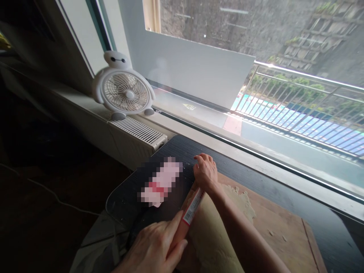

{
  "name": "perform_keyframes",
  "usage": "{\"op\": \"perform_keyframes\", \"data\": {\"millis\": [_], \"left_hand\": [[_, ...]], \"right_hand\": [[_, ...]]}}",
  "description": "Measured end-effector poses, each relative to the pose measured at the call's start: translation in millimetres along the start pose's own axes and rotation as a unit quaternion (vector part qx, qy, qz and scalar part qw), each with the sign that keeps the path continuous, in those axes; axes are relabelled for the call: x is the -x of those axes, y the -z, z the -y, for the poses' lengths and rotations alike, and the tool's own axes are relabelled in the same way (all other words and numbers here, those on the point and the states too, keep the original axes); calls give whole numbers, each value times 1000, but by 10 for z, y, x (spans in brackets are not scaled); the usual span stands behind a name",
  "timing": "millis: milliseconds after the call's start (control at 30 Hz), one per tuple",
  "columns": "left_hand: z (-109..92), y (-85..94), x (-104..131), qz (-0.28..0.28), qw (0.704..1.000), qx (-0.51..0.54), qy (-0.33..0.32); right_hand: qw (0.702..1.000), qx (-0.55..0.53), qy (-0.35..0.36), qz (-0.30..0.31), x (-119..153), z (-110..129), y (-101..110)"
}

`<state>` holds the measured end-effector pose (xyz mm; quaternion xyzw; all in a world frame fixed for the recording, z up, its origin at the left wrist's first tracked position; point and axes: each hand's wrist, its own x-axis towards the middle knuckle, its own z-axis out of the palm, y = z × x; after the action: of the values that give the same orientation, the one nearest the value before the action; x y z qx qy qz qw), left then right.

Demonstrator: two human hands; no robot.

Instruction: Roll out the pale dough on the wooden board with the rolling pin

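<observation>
A rolling pin (pixel 179 232) with a white barcode label lies slanting along the left side of a thin sheet of dough (pixel 212 231). My left hand (pixel 156 240) grips its near end, with thumb and forefinger along either side. At the far end, my right hand (pixel 205 170) lies over the pin with bent fingers; its palm and forearm hide that end. Beneath the dough is a wooden board (pixel 280 223). The dough's ragged far edge shows to the right of my right forearm, and a few dough scraps (pixel 270 232) dot the board.
Left of the board, a blurred-out pinkish item (pixel 163 182) lies on the black table (pixel 127 197). A white fan (pixel 125 89) stands on the radiator (pixel 139 132) beyond the table's left corner. The window sill (pixel 227 146) runs along the far side.
</observation>
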<state>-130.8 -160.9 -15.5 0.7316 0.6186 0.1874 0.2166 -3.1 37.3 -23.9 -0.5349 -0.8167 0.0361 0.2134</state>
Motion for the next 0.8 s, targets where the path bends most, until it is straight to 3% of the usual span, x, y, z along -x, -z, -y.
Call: {"op": "perform_keyframes", "data": {"millis": [100,233,333,433,600,700,800], "left_hand": [[56,-6,36,-13,997,-50,-50],[-1,125,-6,-21,986,-90,-138],[-177,202,-231,7,980,-104,-170],[-375,151,-530,6,979,-138,-150],[-548,-110,-952,-66,976,-165,-127],[-516,-212,-1288,-107,976,-166,-96],[-431,-222,-1611,-111,979,-166,-34]], "right_hand": [[999,-36,35,-10,177,-65,131],[994,-85,66,32,717,-406,451],[995,-92,30,26,1027,-633,614],[997,-67,-17,28,1143,-697,646],[998,-8,-47,49,989,-645,562],[997,24,-66,44,691,-694,487],[994,44,-92,42,406,-774,420]]}}
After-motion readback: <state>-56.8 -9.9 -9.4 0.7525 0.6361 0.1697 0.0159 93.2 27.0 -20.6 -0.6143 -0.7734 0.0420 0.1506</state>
